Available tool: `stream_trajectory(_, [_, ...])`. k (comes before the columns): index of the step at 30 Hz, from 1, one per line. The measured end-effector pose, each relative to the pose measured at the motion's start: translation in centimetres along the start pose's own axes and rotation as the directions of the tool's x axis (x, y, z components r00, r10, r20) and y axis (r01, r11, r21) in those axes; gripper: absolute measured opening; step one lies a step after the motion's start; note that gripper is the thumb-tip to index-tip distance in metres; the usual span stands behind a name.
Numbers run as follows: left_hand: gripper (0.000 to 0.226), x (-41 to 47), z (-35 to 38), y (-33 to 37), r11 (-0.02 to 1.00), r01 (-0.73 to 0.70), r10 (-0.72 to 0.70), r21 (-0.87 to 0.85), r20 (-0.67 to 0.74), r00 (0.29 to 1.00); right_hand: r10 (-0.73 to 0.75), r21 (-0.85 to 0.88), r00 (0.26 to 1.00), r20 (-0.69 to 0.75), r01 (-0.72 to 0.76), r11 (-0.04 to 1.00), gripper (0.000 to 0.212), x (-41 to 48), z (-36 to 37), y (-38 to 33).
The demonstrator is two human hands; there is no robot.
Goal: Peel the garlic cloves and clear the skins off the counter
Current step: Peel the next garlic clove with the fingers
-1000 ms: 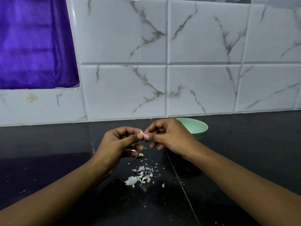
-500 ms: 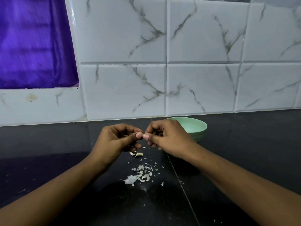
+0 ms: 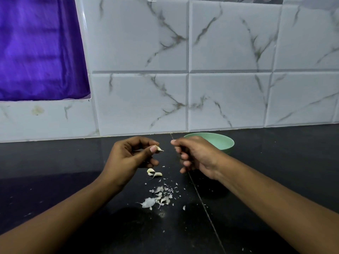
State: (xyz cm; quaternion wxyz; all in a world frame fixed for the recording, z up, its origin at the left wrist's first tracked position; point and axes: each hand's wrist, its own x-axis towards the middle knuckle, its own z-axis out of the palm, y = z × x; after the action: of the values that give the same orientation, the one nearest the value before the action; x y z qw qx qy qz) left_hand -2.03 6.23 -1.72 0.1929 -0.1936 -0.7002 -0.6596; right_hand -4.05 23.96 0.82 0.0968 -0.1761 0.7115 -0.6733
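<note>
Head view: the left hand [image 3: 128, 158] pinches a small, pale cream garlic clove [image 3: 159, 148] between thumb and forefinger above the glossy black counter [image 3: 55, 171]. Its long axis is roughly level, with the pointed tip facing right. The right hand [image 3: 196, 154] is just beside it with curled fingers; I cannot tell whether they hold anything.

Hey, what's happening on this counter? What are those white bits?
A person is peeling garlic by hand. The left hand pinches a small garlic clove above the black counter. The right hand hangs beside it with fingers curled, in front of a green bowl; whether it holds anything is unclear. Papery skins lie scattered on the counter beneath the hands.
</note>
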Motion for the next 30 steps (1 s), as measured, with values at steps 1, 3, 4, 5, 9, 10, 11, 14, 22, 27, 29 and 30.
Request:
stream_trajectory(1, [0.011, 0.0, -0.1, 0.0, 1.000, 0.014, -0.014, -0.011, -0.004, 1.000, -0.023, -0.040, 1.000, -0.019, 0.023, 0.999, 0.034, 0.0, -0.3, -0.1])
stream_trajectory(3, [0.014, 0.0, -0.2, 0.0, 0.999, 0.037, -0.037, -0.022, 0.002, 0.999, -0.072, -0.146, 0.997, 0.000, 0.071, 0.987, 0.027, -0.1, -0.7, -0.3])
stream_trajectory(4, [0.013, 0.0, -0.2, 0.0, 0.999, 0.046, -0.046, -0.023, 0.006, 0.999, -0.090, -0.196, 0.996, 0.030, 0.094, 0.976, 0.020, -0.2, -0.8, -0.3])
stream_trajectory(5, [0.012, 0.0, -0.1, -0.1, 0.998, 0.051, -0.050, -0.023, 0.008, 0.999, -0.101, -0.234, 0.993, 0.057, 0.112, 0.966, 0.011, -0.2, -0.7, -0.3])
stream_trajectory(9, [0.019, 0.0, -0.1, -0.1, 0.999, 0.041, -0.041, -0.014, -0.009, 0.999, -0.089, -0.198, 0.993, 0.076, 0.103, 0.975, 0.011, 0.2, -0.6, 0.1])
stream_trajectory(10, [0.020, 0.0, -0.1, -0.1, 0.999, 0.042, -0.042, -0.009, -0.009, 0.999, -0.082, -0.161, 0.993, 0.084, 0.095, 0.982, 0.010, 0.2, -0.4, 0.3])
stream_trajectory(11, [0.020, 0.0, -0.1, -0.2, 0.999, 0.042, -0.042, -0.002, -0.004, 0.999, -0.078, -0.131, 0.993, 0.089, 0.089, 0.987, 0.009, 0.3, -0.3, 0.4])
stream_trajectory(14, [0.014, 0.0, 0.0, -0.2, 0.998, 0.040, -0.041, 0.045, 0.019, 0.999, -0.107, -0.080, 0.992, 0.065, 0.112, 0.990, 0.007, 0.6, 0.2, 1.1])
stream_trajectory(22, [0.006, 0.0, 0.2, -0.4, 0.983, 0.181, -0.182, 0.026, 0.017, 0.983, -0.231, -0.238, 0.971, 0.058, 0.238, 0.942, 0.011, 1.1, 0.0, 1.7])
stream_trajectory(27, [0.013, 0.0, 0.2, -0.3, 0.926, 0.354, -0.351, -0.133, 0.042, 0.935, -0.261, -0.259, 0.959, 0.114, 0.282, 0.924, 0.013, 1.2, 0.0, 1.9])
stream_trajectory(29, [0.015, 0.0, 0.2, -0.2, 0.918, 0.364, -0.362, -0.160, 0.046, 0.931, -0.264, -0.217, 0.956, 0.127, 0.287, 0.933, 0.013, 1.2, -0.1, 1.9])
stream_trajectory(30, [0.016, 0.1, 0.1, -0.2, 0.920, 0.359, -0.356, -0.158, 0.048, 0.933, -0.267, -0.202, 0.954, 0.136, 0.290, 0.935, 0.013, 1.1, -0.1, 1.8])
